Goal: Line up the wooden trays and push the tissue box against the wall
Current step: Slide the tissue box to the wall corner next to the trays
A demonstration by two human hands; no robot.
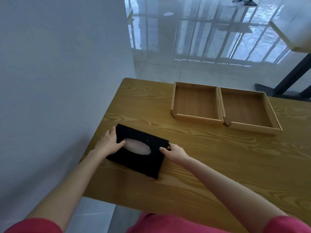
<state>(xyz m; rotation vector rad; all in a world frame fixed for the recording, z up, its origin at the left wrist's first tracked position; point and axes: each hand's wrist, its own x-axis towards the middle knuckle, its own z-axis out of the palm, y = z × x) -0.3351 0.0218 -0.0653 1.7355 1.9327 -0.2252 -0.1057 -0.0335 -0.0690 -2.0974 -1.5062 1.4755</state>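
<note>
I note the black tissue box on the tabletop near the wall, long axis skewed diagonally, left hand and right hand each pinching one end.

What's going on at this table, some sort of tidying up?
Yes. A person has both hands on a black tissue box: the left hand on its wall-side end, the right hand on the other end. The box sits skewed on the wooden table, near the white wall. Further back, two wooden trays sit side by side, touching, their front edges not quite level.
</note>
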